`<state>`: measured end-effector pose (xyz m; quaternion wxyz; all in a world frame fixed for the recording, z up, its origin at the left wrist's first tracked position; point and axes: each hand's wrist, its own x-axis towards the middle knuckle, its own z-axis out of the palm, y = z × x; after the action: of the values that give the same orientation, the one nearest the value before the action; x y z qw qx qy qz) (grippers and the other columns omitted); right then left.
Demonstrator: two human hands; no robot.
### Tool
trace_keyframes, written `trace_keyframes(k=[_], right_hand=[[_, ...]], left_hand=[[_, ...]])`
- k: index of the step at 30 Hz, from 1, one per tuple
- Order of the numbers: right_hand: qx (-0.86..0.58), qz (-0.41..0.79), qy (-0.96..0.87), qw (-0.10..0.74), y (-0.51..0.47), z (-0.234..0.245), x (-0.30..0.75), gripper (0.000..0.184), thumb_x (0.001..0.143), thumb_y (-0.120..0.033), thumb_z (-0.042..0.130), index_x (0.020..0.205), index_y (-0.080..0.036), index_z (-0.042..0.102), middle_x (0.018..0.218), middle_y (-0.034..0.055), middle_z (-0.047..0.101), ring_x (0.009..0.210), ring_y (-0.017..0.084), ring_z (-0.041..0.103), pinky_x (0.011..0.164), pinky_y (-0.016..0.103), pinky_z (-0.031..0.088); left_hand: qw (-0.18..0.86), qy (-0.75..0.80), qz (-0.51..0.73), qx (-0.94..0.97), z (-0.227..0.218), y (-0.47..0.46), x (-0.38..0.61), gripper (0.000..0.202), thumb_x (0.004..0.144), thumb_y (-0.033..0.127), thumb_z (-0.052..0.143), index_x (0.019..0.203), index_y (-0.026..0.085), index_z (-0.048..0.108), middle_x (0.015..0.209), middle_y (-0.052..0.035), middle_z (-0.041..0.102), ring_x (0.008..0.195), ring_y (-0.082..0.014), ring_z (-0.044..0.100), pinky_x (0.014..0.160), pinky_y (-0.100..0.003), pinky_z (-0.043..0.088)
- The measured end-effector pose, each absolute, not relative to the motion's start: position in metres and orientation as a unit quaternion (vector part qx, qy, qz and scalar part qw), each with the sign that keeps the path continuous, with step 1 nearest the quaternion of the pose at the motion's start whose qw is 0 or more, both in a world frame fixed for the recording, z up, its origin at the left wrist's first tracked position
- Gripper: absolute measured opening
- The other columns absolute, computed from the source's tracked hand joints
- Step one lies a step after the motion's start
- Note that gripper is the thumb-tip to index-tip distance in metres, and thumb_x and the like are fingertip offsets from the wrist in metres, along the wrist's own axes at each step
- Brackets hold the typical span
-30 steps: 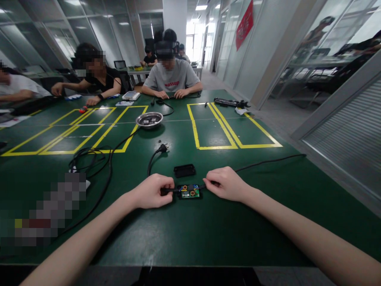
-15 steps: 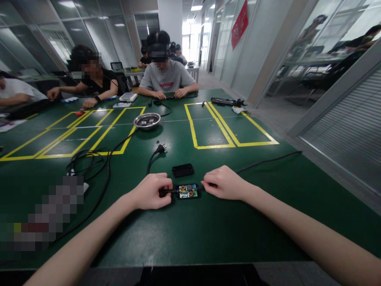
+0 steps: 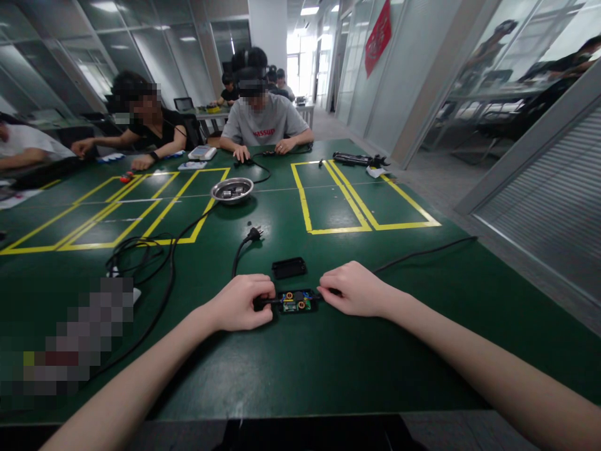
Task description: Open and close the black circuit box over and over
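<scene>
A small black case (image 3: pixel 297 301) lies uncovered between my hands, with a circuit board, copper-wound coils and coloured wires inside. My left hand (image 3: pixel 246 302) is closed on the black cable at the case's left end. At the other end, my right hand (image 3: pixel 351 289) pinches the cable that runs off to the right. Just beyond the case rests a black cover (image 3: pixel 288 268), hollow side up. A power plug (image 3: pixel 254 234) on a black cord lies past my left hand.
A metal bowl (image 3: pixel 231 190) with small metal parts stands farther back. Coiled cord (image 3: pixel 141 250) and a blurred power strip (image 3: pixel 89 332) lie at left. Yellow tape (image 3: pixel 335 231) marks the green table. Across it, a person in a grey shirt (image 3: pixel 265 122) handles a cable.
The case has tilted slightly, and its board looks darker. My hands keep their grip with hardly any movement. The person opposite has moved one hand toward a black object on the table.
</scene>
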<state>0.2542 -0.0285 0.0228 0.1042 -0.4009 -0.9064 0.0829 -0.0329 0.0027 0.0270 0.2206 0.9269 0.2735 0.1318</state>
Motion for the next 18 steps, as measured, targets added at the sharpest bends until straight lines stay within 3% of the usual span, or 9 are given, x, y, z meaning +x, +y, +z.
trace_keyframes(k=[8,13,18], right_hand=[[-0.491,0.088,-0.867,0.004,-0.033,0.03,0.242,0.032,0.094,-0.023,0.054,0.065,-0.017,0.064,0.068,0.0059,0.068,0.061,0.015,0.057,0.059,0.029,0.025],[-0.543,0.057,-0.837,-0.016,-0.032,0.025,0.234,0.041,0.107,-0.028,0.04,0.082,-0.018,0.07,0.074,0.007,0.073,0.065,0.018,0.065,0.059,0.03,0.023],[-0.56,0.038,-0.827,-0.006,-0.03,0.022,0.229,0.039,0.107,-0.032,0.045,0.079,-0.019,0.069,0.075,0.0059,0.075,0.066,0.018,0.067,0.058,0.029,0.022]], left_hand=[[0.232,0.277,0.133,0.923,0.027,0.001,-0.032,0.001,0.077,0.019,0.056,0.077,0.019,0.056,0.069,0.0032,0.052,0.057,-0.0106,0.047,0.057,-0.021,0.034],[0.238,0.273,0.135,0.922,0.025,0.003,-0.032,0.003,0.079,0.02,0.057,0.078,0.019,0.059,0.07,0.0018,0.055,0.061,-0.012,0.052,0.058,-0.021,0.038],[0.218,0.272,0.14,0.927,0.025,0.005,-0.033,0.004,0.08,0.018,0.057,0.077,0.018,0.06,0.069,0.0022,0.054,0.059,-0.0114,0.051,0.057,-0.021,0.037]])
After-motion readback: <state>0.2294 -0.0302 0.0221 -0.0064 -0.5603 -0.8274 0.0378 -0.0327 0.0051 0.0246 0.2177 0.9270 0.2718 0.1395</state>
